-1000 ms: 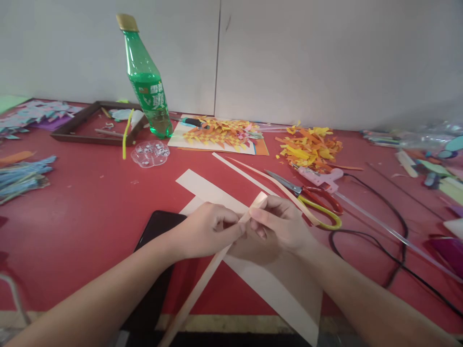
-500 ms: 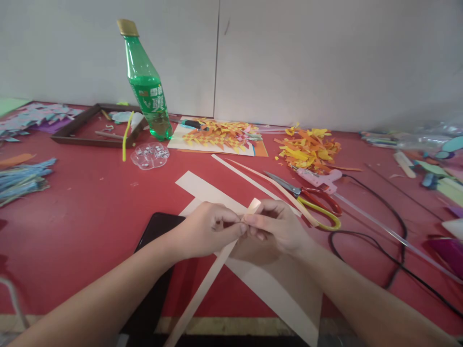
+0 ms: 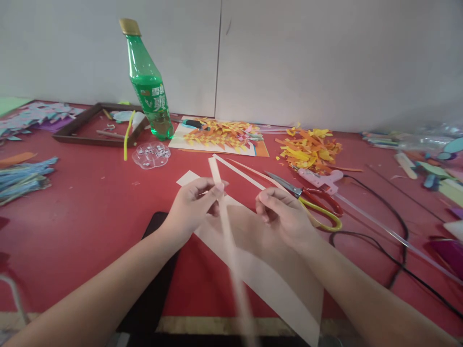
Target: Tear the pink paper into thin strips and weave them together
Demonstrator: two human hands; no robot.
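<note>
My left hand [image 3: 197, 205] pinches a long, pale paper strip [image 3: 226, 221] between thumb and fingers. The strip's short end sticks up past the fingertips, while its long end hangs toward me and blurs at the bottom. To the right, apart from the strip, my right hand [image 3: 284, 212] is closed with curled fingers and shows nothing in them. Beneath both hands lies a large cream paper sheet [image 3: 267, 270]. A narrow white strip [image 3: 238, 171] on the table runs toward my right hand, and scissors [image 3: 321, 207] with red and yellow handles lie just beyond it.
A green bottle [image 3: 150, 91] stands at the back, near a dark frame [image 3: 87, 140] and a clear dish [image 3: 151, 155]. A pink glue gun [image 3: 321, 178] trails a black cable [image 3: 394, 207]. Orange and yellow paper scraps [image 3: 311, 147] lie behind it. A black phone-like slab [image 3: 152, 279] lies under my left forearm.
My hands have drawn apart. My left hand has moved up with the strip, whose hanging end has swung right. My right hand has let go of the strip.
</note>
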